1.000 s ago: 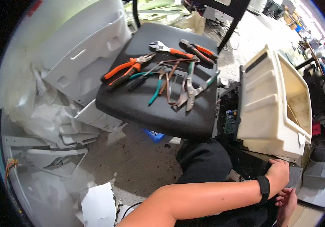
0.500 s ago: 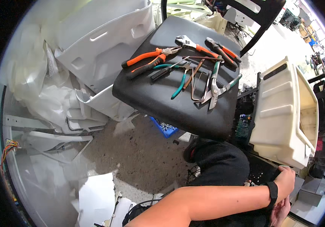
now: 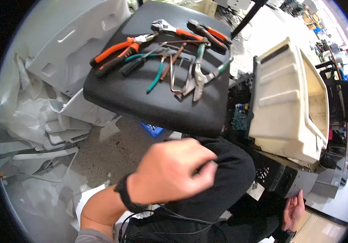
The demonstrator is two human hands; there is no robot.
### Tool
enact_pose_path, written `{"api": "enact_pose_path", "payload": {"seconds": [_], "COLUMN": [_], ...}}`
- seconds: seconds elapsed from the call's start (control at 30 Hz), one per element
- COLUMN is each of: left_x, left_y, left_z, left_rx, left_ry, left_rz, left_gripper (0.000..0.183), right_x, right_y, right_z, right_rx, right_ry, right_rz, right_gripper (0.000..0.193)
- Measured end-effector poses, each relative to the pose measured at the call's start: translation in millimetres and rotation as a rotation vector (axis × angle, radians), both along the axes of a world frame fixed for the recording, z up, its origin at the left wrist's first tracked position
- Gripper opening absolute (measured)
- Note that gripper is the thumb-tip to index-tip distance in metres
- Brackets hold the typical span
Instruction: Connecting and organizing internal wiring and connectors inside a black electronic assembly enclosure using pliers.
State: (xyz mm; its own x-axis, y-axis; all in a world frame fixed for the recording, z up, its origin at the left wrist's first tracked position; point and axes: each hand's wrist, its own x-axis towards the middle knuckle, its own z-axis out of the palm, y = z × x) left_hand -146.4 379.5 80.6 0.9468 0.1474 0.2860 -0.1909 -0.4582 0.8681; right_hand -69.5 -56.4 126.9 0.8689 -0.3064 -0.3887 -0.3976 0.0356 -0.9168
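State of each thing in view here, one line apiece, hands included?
Left hand: fingers curled, blurred.
Right hand: palm showing, fingers loosely bent.
Wristband: fastened round the left wrist.
Leftmost orange-handled pliers: handles spread.
Small teal-handled cutters: handles spread.
Teal-handled shears: handles and blades apart.
Cream housing: open on its right side.

Wide fisheye view from head height, downward over the lap (image 3: 226, 170) toward a nearby chair seat (image 3: 141, 97).

The place looks like a workshop: orange-and-black-handled metal pliers (image 3: 131, 42) and green-handled metal snips (image 3: 199, 77) lie on a black padded chair seat (image 3: 141, 107), pale moulded plastic panels (image 3: 76, 44) crowd the left side, and a green circuit board (image 3: 240, 117) and a flat grey metal plate (image 3: 303, 182) sit near a cream plastic housing (image 3: 277, 101).
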Motion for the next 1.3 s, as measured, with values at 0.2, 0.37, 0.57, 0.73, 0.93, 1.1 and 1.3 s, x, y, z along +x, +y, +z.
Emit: {"api": "enact_pose_path", "payload": {"seconds": [0.2,0.37,0.57,0.73,0.93,1.1,1.3], "left_x": [-25.0,-34.6,-52.9,-54.7,-17.5,19.9,23.5], "left_y": [1.2,-7.9,-27.1,-39.6,-45.2,-41.6,-48.9], "left_z": [-45.0,-119.4,-192.4,-261.9,-316.7,-291.4,-261.9], "left_rx": [-0.595,-0.978,-1.072,-1.193,-1.166,-1.116,-1.064], "left_ry": [0.368,0.465,0.777,0.957,0.956,1.039,0.987], "left_rz": [0.43,0.601,0.692,0.602,0.557,0.478,0.44], "left_gripper": [0.017,0.021,0.019,0.016,0.014,0.016,0.018], "right_x": [1.7,8.1,12.0,9.0,7.7,-1.0,-0.6], "right_y": [-3.2,-8.6,-3.0,1.2,9.1,-3.3,11.0], "right_z": [-3.8,-12.6,-13.9,-8.4,-6.5,-5.5,0.5], "right_rx": [0.104,0.15,0.092,0.076,0.046,0.072,0.078], "right_ry": [-0.008,-0.029,-0.052,-0.052,-0.012,0.053,-0.003], "right_rz": [0.049,0.098,0.049,0.08,-0.069,0.003,-0.123], "right_gripper": [0.024,0.021,0.021,0.02,0.026,0.031,0.031]}}
